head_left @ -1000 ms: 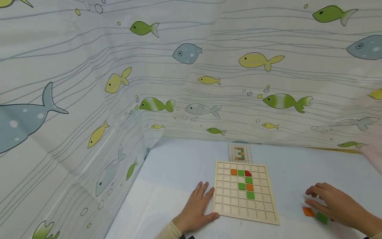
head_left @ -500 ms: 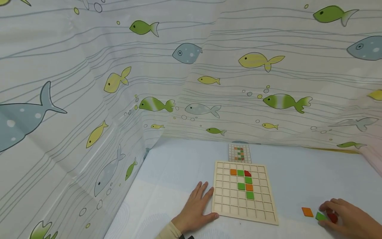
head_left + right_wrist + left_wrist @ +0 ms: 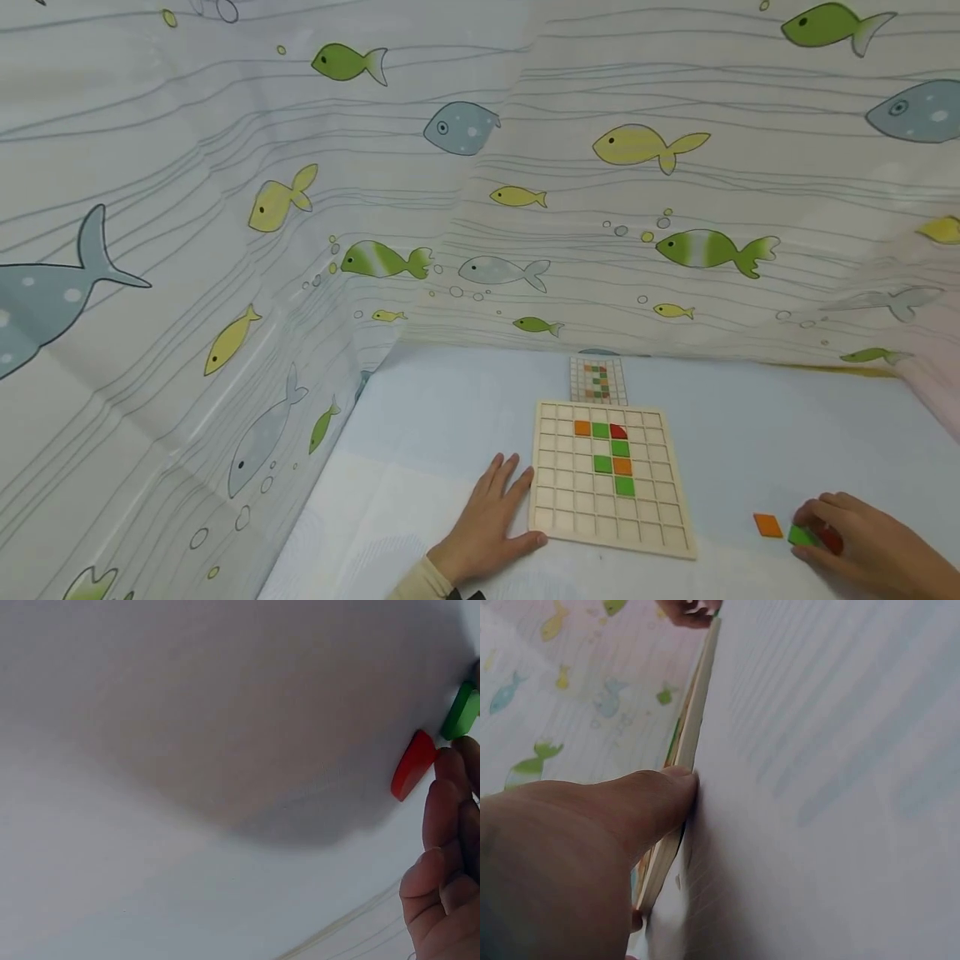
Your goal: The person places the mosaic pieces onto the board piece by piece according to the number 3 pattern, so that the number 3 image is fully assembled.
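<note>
A pale wooden grid board (image 3: 570, 502) lies on the table, with several orange, green and red pieces in its cells. My left hand (image 3: 480, 529) lies flat at the board's left side, fingers spread, and the thumb touches its edge in the left wrist view. Over to the right, my right hand (image 3: 862, 542) pinches a green square tile (image 3: 801, 536) between thumb and fingers. Beside it, a red piece with a rounded side (image 3: 414, 766) is partly hidden by the hand in the head view. Left of the fingers lies an orange tile (image 3: 767, 525).
Behind the board lies a small pattern card (image 3: 576, 385) printed with a coloured grid. A fish-print sheet (image 3: 420, 200) hangs around the back and left of the table. The light blue and white tabletop (image 3: 442, 417) extends around the board.
My right hand has moved right and down, and its fingers have closed on the green tile. The left hand stays by the board. The head view has shifted slightly.
</note>
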Action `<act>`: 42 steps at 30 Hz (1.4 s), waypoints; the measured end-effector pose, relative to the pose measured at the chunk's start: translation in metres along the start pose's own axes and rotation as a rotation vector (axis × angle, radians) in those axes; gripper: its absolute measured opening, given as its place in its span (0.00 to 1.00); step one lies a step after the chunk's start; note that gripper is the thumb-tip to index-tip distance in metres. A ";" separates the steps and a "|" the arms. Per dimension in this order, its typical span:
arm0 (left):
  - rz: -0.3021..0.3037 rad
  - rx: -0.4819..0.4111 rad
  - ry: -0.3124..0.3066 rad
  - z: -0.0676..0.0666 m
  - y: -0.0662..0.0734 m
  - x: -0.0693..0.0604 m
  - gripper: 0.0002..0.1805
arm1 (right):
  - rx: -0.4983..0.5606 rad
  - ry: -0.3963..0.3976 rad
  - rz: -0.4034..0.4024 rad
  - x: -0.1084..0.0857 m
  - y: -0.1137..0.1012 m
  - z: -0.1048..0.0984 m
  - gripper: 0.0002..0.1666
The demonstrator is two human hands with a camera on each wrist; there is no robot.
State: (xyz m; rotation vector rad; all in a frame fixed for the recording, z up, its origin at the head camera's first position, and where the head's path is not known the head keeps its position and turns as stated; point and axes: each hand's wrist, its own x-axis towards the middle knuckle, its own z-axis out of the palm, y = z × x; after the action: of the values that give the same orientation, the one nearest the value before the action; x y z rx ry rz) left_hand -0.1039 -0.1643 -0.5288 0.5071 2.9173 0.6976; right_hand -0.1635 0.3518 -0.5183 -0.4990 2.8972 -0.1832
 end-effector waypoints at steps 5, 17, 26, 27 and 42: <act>-0.002 -0.014 -0.007 -0.002 0.002 -0.001 0.49 | 0.018 -0.038 0.016 0.000 -0.001 0.000 0.21; 0.001 -0.023 -0.006 0.002 0.006 -0.002 0.49 | 0.019 -0.027 -0.016 -0.004 0.006 0.001 0.21; -0.014 -0.021 0.004 0.000 0.003 -0.005 0.49 | 0.027 0.013 -0.050 0.000 0.005 0.000 0.20; -0.015 -0.023 0.001 0.000 0.003 -0.004 0.49 | 0.028 0.015 -0.048 0.000 0.004 0.000 0.20; -0.015 -0.015 -0.011 -0.002 0.002 -0.002 0.49 | 0.059 0.024 -0.053 -0.003 0.007 0.003 0.18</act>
State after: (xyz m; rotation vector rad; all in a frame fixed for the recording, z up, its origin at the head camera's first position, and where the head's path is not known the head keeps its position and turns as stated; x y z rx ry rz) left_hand -0.1013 -0.1643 -0.5262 0.4857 2.9002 0.7125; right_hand -0.1628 0.3593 -0.5221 -0.5674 2.8940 -0.2830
